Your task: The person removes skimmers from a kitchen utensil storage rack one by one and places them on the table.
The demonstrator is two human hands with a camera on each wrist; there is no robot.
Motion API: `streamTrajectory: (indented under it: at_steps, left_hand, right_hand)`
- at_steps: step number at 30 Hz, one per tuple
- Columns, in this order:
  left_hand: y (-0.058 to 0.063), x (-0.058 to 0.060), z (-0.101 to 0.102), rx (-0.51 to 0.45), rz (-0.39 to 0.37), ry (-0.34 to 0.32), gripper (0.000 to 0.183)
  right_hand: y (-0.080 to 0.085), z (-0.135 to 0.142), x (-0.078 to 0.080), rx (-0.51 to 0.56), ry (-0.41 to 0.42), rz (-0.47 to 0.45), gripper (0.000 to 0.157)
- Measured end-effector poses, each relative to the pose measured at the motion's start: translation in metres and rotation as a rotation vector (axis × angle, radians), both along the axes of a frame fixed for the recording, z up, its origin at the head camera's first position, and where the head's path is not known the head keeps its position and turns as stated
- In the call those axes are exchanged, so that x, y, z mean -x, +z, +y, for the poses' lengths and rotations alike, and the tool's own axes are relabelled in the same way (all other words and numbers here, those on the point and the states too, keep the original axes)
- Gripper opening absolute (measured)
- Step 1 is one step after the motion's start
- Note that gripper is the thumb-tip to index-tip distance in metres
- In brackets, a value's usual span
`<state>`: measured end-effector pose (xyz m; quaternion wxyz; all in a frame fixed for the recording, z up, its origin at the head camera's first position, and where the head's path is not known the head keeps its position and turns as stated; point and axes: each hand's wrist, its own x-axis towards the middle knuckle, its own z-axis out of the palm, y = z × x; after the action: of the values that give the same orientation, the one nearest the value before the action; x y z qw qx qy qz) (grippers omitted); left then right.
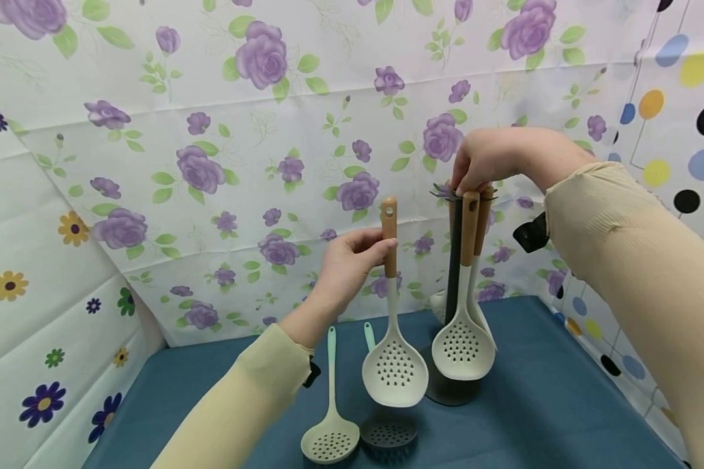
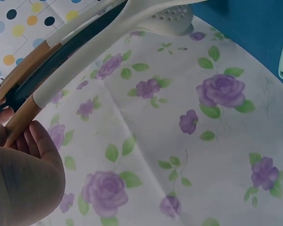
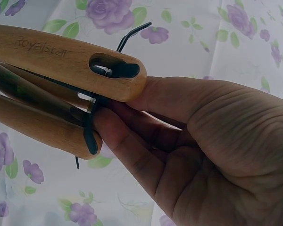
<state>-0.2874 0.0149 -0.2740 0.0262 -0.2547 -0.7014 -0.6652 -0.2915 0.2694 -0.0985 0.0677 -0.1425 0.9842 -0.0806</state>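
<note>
My left hand [image 1: 354, 260] pinches the wooden handle of a white skimmer [image 1: 396, 374], which hangs upright, bowl down, above the table. To its right stands a dark utensil rack [image 1: 454, 273] with a round base. My right hand [image 1: 493, 156] pinches the top of the rack near its hooks, seen closely in the right wrist view beside a wooden handle [image 3: 61, 56]. Another white skimmer [image 1: 463, 348] hangs from a hook at the front. More wooden-handled utensils hang behind it, their heads mostly hidden. The left wrist view shows the held handle [image 2: 22, 120] between thumb and fingers.
On the blue tabletop [image 1: 211, 397] lie a pale green skimmer [image 1: 330, 440] and a dark skimmer [image 1: 389, 432] with a mint handle, just below the held one. A flowered cloth [image 1: 223, 195] forms the back wall; a dotted cloth [image 1: 686, 117] stands at the right.
</note>
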Motion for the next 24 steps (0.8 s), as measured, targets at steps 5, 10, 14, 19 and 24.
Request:
streamTrajectory:
  at_steps: [5,10,14,19,24]
  left_hand:
    - [0.002,0.0,-0.015,-0.002,0.008,0.019,0.026]
    - [0.003,0.0,-0.032,0.008,-0.003,0.069,0.028]
    - [0.001,-0.002,-0.046,0.03,-0.02,0.098,0.031]
    - [-0.001,-0.003,-0.062,0.051,-0.017,0.114,0.034]
    - [-0.003,-0.002,-0.076,0.053,-0.012,0.138,0.036]
  right_hand:
    - [0.001,-0.001,0.0,-0.001,0.003,0.005,0.024]
    - [0.0,-0.001,0.0,0.003,0.009,0.003,0.024]
    - [0.0,0.0,0.001,0.001,0.011,0.006,0.024]
    - [0.0,0.0,0.001,0.003,0.008,0.001,0.024]
    - [0.0,0.0,0.001,-0.004,0.007,0.002,0.024]
